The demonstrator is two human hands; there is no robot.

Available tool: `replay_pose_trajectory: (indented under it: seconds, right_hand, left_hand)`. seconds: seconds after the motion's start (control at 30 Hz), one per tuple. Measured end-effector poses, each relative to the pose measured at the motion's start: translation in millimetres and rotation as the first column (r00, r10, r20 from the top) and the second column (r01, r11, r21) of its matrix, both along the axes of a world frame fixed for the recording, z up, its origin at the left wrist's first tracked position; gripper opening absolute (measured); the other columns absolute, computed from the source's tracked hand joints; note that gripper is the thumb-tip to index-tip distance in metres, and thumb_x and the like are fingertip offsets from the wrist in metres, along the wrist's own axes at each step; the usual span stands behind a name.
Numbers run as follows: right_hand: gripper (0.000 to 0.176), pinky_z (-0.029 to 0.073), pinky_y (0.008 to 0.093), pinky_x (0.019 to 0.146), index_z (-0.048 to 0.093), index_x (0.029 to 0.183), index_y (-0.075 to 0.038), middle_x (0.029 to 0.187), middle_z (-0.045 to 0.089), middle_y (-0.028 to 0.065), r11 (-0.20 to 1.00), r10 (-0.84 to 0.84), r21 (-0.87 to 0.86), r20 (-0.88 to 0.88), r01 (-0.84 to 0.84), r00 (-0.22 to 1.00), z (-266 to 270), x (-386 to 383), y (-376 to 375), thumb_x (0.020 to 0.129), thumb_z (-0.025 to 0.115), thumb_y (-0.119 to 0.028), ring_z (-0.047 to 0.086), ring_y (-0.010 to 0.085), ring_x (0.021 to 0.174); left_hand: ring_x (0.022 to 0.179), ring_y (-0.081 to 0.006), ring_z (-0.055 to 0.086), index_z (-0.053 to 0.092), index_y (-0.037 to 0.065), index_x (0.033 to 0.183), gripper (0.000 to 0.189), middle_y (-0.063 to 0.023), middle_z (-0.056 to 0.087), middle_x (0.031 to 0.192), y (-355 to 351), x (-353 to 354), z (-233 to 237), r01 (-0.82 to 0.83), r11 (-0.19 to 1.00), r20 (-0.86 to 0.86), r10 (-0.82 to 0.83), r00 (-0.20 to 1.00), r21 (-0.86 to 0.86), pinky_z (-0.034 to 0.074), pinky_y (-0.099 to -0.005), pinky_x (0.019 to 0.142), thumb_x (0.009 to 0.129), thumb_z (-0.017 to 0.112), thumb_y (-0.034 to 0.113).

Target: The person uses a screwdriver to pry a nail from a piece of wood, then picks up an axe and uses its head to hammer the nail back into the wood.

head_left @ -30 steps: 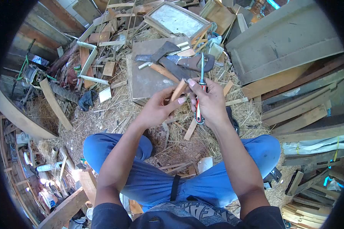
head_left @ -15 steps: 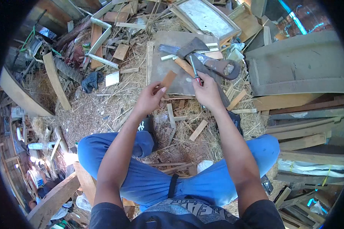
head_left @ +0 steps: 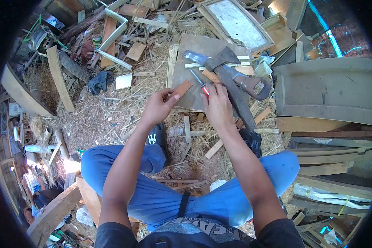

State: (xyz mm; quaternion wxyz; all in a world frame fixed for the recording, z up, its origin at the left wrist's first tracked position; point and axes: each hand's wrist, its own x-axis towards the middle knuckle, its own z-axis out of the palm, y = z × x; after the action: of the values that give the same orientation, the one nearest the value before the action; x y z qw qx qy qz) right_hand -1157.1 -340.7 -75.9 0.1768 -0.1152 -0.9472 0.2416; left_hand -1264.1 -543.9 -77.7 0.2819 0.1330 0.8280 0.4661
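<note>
My left hand is closed on a short, flat piece of brown wood, pinched between thumb and fingers over the edge of a board. A screwdriver with a red handle sits between the thumb and index finger of my right hand, its metal shaft pointing up and left, low over the board. Just beyond my right fingers is an orange-brown wood piece. An axe lies across a handsaw on the grey board.
Wood scraps and straw cover the ground between my legs. On the right are a large panel and stacked planks. A framed pane lies at the back. Curved boards stand to the left.
The screwdriver has swung from pointing nearly upright to pointing up and left, and my right hand has turned palm-down. My left hand keeps the wood piece. The view has shifted slightly.
</note>
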Motion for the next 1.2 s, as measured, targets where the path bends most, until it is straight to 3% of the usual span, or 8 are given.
replay_pose_trajectory:
  seconds: [0.17, 0.33, 0.5, 0.83, 1.0, 1.03, 1.1, 1.2]
  right_hand:
    - [0.026, 0.053, 0.0467, 0.091, 0.07, 0.118, -0.003, 0.116, 0.065, 0.0185, 1.0, -0.009, 0.019, 0.024, 0.009, 1.0, 35, 11, 20, 0.094, 0.074, -0.014, 0.063, 0.0376, 0.108]
    - [0.039, 0.052, 0.0522, 0.094, 0.066, 0.121, -0.002, 0.12, 0.062, 0.021, 0.962, -0.253, 0.128, 0.071, 0.243, 0.965, 40, 31, 50, 0.095, 0.076, -0.028, 0.064, 0.0429, 0.107]
    - [0.053, 0.056, 0.0557, 0.091, 0.057, 0.132, 0.001, 0.128, 0.065, 0.025, 0.958, -0.259, -0.013, 0.384, 0.285, 0.887, 29, 47, 61, 0.099, 0.073, -0.037, 0.069, 0.0483, 0.109]
    - [0.061, 0.055, 0.0517, 0.094, 0.064, 0.132, 0.005, 0.111, 0.076, 0.027, 0.832, -0.478, -0.22, 0.177, 0.508, 0.86, 68, 68, 63, 0.095, 0.077, -0.042, 0.072, 0.0463, 0.109]
    - [0.043, 0.059, 0.0376, 0.078, 0.06, 0.123, 0.006, 0.095, 0.076, 0.016, 0.891, -0.397, -0.347, -0.28, 0.293, 0.874, 115, 96, 64, 0.09, 0.083, -0.008, 0.075, 0.0229, 0.085]
    - [0.043, 0.059, 0.0376, 0.078, 0.06, 0.123, 0.006, 0.095, 0.076, 0.016, 0.894, -0.393, -0.34, -0.279, 0.293, 0.876, 132, 105, 63, 0.09, 0.083, -0.008, 0.075, 0.0229, 0.085]
    - [0.048, 0.058, 0.0351, 0.068, 0.055, 0.13, 0.004, 0.087, 0.072, 0.0102, 0.653, -0.236, -0.708, 0.144, 0.267, 0.961, 163, 125, 55, 0.09, 0.081, -0.003, 0.073, 0.0183, 0.081]
    - [0.051, 0.056, 0.0331, 0.057, 0.051, 0.134, 0.001, 0.088, 0.07, 0.0079, 0.5, -0.152, -0.853, 0.086, 0.152, 0.985, 125, 151, 33, 0.091, 0.077, 0.002, 0.07, 0.0157, 0.069]
  left_hand:
    - [0.078, -0.0195, 0.071, 0.072, -0.002, 0.126, 0.053, -0.0139, 0.076, 0.088, 30, -4, 25, 0.076, 0.993, -0.127, -0.086, 0.988, -0.087, 0.055, -0.0359, 0.071, 0.097, 0.077, 0.042]
    - [0.093, -0.041, 0.076, 0.069, 0.005, 0.133, 0.051, -0.0224, 0.077, 0.099, 62, -7, 47, 0.222, 0.95, -0.289, -0.281, 0.915, -0.221, 0.058, -0.046, 0.082, 0.094, 0.079, 0.038]
    - [0.1, -0.0421, 0.075, 0.067, 0.006, 0.136, 0.051, -0.0238, 0.077, 0.107, 82, -15, 51, 0.297, 0.915, -0.34, -0.381, 0.86, -0.274, 0.059, -0.0471, 0.086, 0.094, 0.079, 0.032]
    - [0.107, -0.0438, 0.072, 0.067, 0.011, 0.137, 0.047, -0.0217, 0.076, 0.115, 66, -16, 40, 0.313, 0.91, -0.38, -0.401, 0.833, -0.272, 0.057, -0.0533, 0.091, 0.096, 0.074, 0.033]
    - [0.106, -0.0436, 0.073, 0.067, 0.009, 0.135, 0.046, -0.0237, 0.076, 0.112, 60, 0, 45, 0.407, 0.88, -0.387, -0.474, 0.791, -0.245, 0.058, -0.0514, 0.09, 0.095, 0.076, 0.03]
    - [0.104, -0.0433, 0.074, 0.067, 0.006, 0.134, 0.047, -0.0257, 0.076, 0.11, 58, 4, 46, 0.444, 0.863, -0.41, -0.505, 0.759, -0.24, 0.058, -0.0498, 0.089, 0.094, 0.077, 0.027]
    - [0.104, -0.0433, 0.074, 0.068, 0.006, 0.132, 0.046, -0.0256, 0.076, 0.11, 51, 8, 53, 0.425, 0.862, -0.401, -0.505, 0.765, -0.276, 0.058, -0.0504, 0.089, 0.092, 0.078, 0.028]
    - [0.104, -0.0434, 0.073, 0.07, 0.006, 0.127, 0.046, -0.0253, 0.076, 0.109, 44, 5, 46, 0.429, 0.835, -0.379, -0.542, 0.75, -0.345, 0.057, -0.0512, 0.088, 0.089, 0.08, 0.03]
